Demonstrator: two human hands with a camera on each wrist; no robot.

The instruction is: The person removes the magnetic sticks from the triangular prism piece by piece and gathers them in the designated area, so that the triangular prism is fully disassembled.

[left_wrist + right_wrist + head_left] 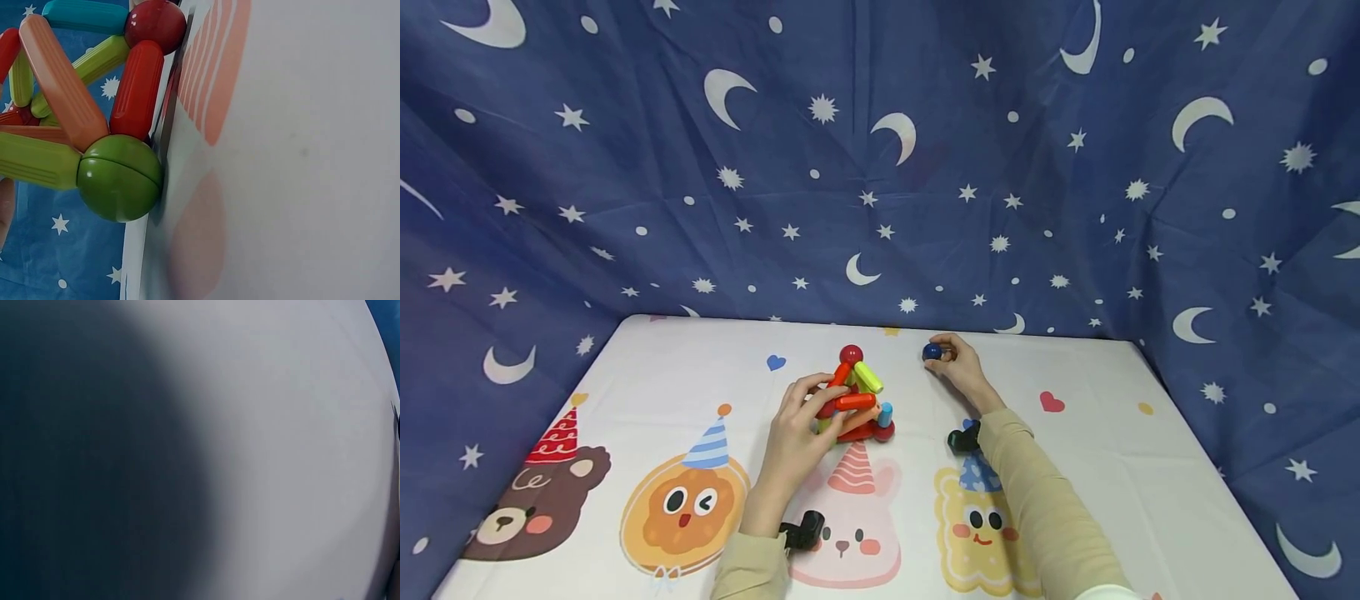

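A structure of colored rods and balls (859, 401) stands on the table, with a red ball (851, 354) at its top. My left hand (793, 433) grips its left side, thumb low and fingers over the upper rods. Close up in the left wrist view, a green ball (119, 178) joins a red rod (137, 90), an orange rod (62, 81) and a lime rod (37, 159). Farther back at the table, right of the structure, my right hand (962, 373) pinches a dark blue ball (932, 352) between thumb and fingers. The right wrist view shows mostly tablecloth and a dark blur.
The white tablecloth (1097, 450) carries printed cartoon figures and hearts. Behind the table hangs a blue curtain (940, 275) with moons and stars, which also runs along both sides. Black wrist cameras (805, 531) sit on both wrists.
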